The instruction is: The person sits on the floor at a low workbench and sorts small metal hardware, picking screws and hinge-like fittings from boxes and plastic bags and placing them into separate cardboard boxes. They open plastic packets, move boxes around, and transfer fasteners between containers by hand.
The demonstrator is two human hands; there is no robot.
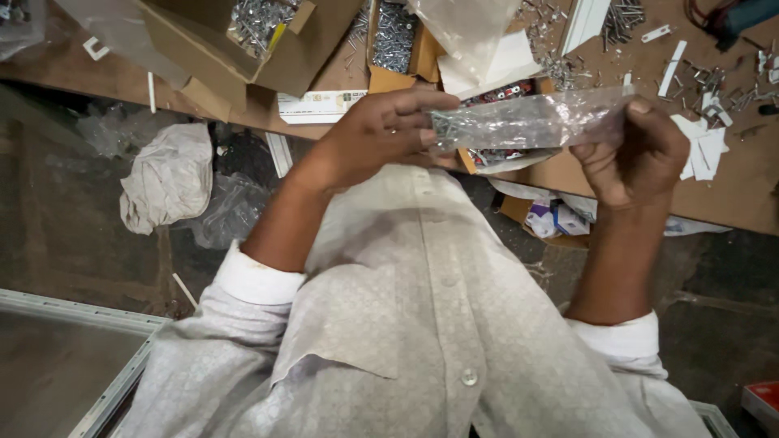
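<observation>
Clerk: Shirt front [422, 324], pale, buttoned, nearest the lens; two rolled cuffs. Above it, one clear plastic packet [527, 120] of small screws, held level between both hands, over the near edge of the table [730, 195].

Checker: Fingers?

Clerk: Left hand [369, 134]: fingers closed on the packet's left end. Right hand [633, 154]: fingers curled shut round its right end.

Checker: Handling note?

Clerk: My judgement: keep the packet level and both ends pinched, so the screws stay spread and none spill; let the film carry the load evenly.

Checker: Counts?

Clerk: Hands, two. Held packet, one. Open cardboard boxes [260, 32] of screws at the far side, two clearly seen; more may be hidden. Loose screws [625, 16] on the table, too many and too small to count. White bundled cloth [166, 174] on the floor at left, one. Red item [763, 401] at near right, one
</observation>
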